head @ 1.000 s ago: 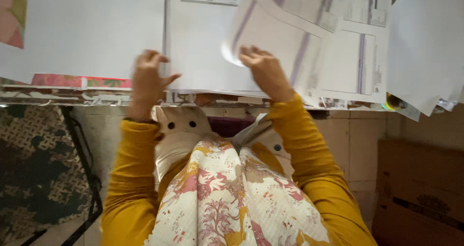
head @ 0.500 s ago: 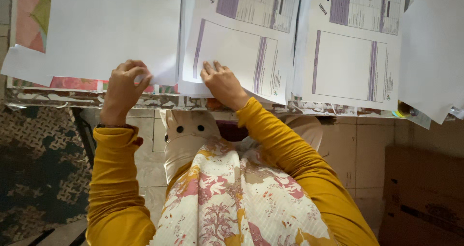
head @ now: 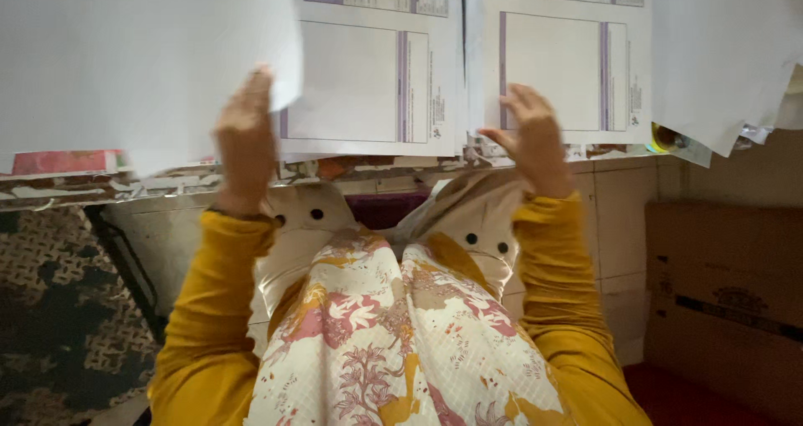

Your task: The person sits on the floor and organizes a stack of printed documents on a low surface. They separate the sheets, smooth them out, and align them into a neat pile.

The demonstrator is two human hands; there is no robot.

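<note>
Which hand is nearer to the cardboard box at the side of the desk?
Right. The right hand rests on a printed sheet, on the cardboard box side; the left hand lifts a blank sheet at the far side.

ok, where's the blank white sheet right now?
Head view, left side: the blank white sheet is lifted by the left hand at its lower right corner, overlapping the purple-lined printed form beside it.

Table (head: 125,188), chipped edge across mid-frame, carries printed forms (head: 368,83) at upper centre and blank white sheets (head: 125,66) at upper left.
</note>
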